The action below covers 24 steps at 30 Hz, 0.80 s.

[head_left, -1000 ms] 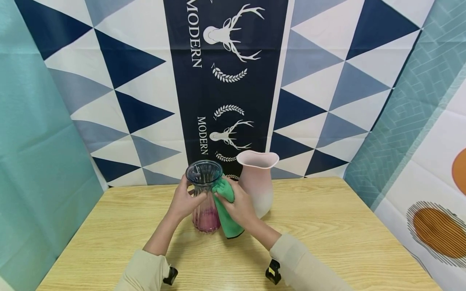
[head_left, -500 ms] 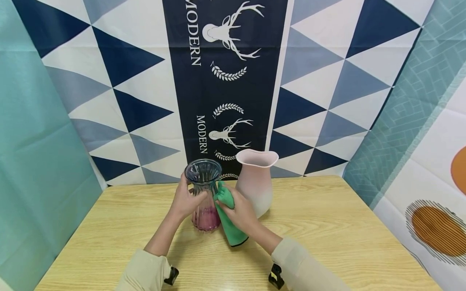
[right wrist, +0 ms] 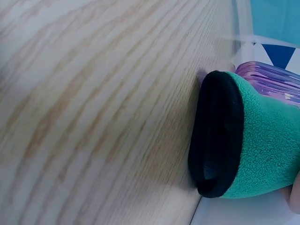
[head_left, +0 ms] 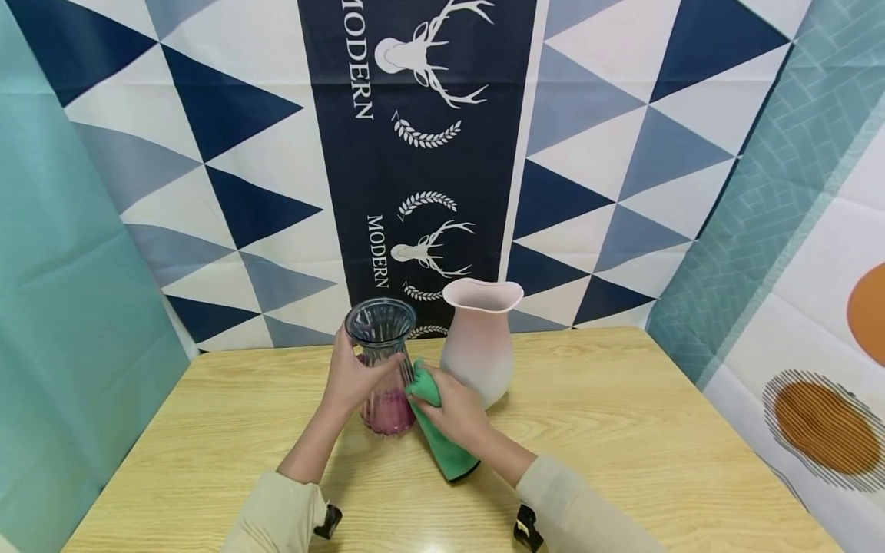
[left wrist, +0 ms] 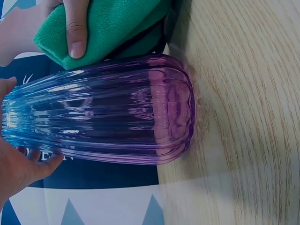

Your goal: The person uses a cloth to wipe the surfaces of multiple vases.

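Observation:
A ribbed glass vase (head_left: 389, 411), blue at the rim and purple at the base, stands upright on the table. My left hand (head_left: 350, 378) grips its neck from the left, and in the left wrist view the fingers curl round the blue end of the vase (left wrist: 117, 110). My right hand (head_left: 456, 407) holds a bunched green cloth (head_left: 445, 453) against the vase's right side. The cloth's dark-edged end hangs down near the table, and in the right wrist view the cloth (right wrist: 267, 145) shows a folded black border.
A pink and white vase (head_left: 480, 346) with a wavy rim stands just behind my right hand. The wooden table (head_left: 608, 430) meets a patterned backdrop at its rear edge. A teal sheet hangs at the left, and a patterned one at the right.
The right hand and green cloth have slid lower along the glass vase's right side, and the cloth's hanging end has swung down and to the right. The left hand keeps its grip on the neck.

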Each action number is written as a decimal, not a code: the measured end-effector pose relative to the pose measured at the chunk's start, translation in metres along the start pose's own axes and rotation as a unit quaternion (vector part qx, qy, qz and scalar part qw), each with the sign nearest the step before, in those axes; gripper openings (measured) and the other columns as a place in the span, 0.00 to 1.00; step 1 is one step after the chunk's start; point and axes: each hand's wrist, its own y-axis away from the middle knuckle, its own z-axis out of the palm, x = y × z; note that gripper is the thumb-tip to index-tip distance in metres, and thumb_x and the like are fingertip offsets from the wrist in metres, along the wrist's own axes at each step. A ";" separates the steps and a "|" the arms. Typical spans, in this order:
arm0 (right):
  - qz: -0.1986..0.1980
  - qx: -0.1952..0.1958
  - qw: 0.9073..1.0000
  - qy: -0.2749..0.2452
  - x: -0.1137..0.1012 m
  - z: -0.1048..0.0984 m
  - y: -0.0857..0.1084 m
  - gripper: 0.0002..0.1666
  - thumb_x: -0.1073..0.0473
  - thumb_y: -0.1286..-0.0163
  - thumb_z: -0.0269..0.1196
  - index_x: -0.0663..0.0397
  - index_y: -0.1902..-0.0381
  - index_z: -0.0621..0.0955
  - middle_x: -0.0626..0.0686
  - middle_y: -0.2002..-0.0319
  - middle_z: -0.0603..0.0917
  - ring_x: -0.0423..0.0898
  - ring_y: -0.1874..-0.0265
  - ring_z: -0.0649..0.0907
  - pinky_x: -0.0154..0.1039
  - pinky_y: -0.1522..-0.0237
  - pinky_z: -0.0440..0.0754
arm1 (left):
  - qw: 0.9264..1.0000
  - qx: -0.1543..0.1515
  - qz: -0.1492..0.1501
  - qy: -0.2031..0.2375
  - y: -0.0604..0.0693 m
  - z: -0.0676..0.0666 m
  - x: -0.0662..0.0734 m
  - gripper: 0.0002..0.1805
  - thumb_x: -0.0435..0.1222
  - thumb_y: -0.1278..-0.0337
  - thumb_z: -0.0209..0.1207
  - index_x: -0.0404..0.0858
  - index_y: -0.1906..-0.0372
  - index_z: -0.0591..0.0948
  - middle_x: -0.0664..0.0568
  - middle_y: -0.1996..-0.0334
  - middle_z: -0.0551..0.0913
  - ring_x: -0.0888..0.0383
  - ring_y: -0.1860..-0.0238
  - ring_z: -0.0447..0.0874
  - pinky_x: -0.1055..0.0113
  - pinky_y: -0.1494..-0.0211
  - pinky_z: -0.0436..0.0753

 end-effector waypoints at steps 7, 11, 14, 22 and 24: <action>0.003 -0.059 0.998 0.029 0.002 0.001 -0.002 0.33 0.44 0.37 0.62 0.51 0.37 0.70 0.52 0.51 0.83 0.46 0.57 0.83 0.43 0.58 0.82 | 1.000 0.005 0.008 -0.014 -0.003 -0.003 -0.002 0.55 0.40 0.62 0.73 0.48 0.28 0.52 0.46 0.38 0.65 0.48 0.41 0.68 0.48 0.44 0.77; -0.008 -0.095 0.994 0.060 0.002 0.002 -0.001 0.33 0.43 0.37 0.62 0.52 0.38 0.71 0.51 0.54 0.84 0.44 0.60 0.83 0.41 0.64 0.81 | 1.000 0.009 -0.014 -0.013 -0.002 -0.006 -0.002 0.58 0.40 0.60 0.72 0.47 0.27 0.46 0.46 0.37 0.66 0.47 0.42 0.68 0.49 0.47 0.78; -0.015 -0.104 0.992 0.064 0.002 0.002 0.001 0.32 0.44 0.38 0.62 0.52 0.39 0.72 0.51 0.55 0.84 0.43 0.61 0.82 0.41 0.64 0.81 | 1.000 0.001 -0.030 -0.006 0.001 -0.008 -0.004 0.59 0.38 0.59 0.72 0.48 0.26 0.44 0.45 0.37 0.66 0.47 0.41 0.68 0.48 0.45 0.78; -0.004 -0.049 0.999 -0.020 0.000 -0.004 -0.004 0.32 0.43 0.37 0.62 0.49 0.38 0.71 0.50 0.53 0.83 0.45 0.57 0.83 0.41 0.57 0.81 | 1.000 -0.009 -0.024 0.011 0.003 -0.007 -0.007 0.59 0.34 0.59 0.70 0.48 0.26 0.43 0.44 0.36 0.66 0.44 0.39 0.68 0.46 0.38 0.72; -0.005 -0.023 0.998 -0.062 -0.001 -0.008 -0.009 0.33 0.45 0.38 0.62 0.49 0.38 0.71 0.51 0.50 0.83 0.47 0.53 0.82 0.43 0.53 0.81 | 1.000 -0.010 -0.015 0.018 0.002 -0.008 -0.006 0.59 0.32 0.58 0.70 0.46 0.26 0.42 0.42 0.35 0.65 0.42 0.37 0.67 0.44 0.38 0.71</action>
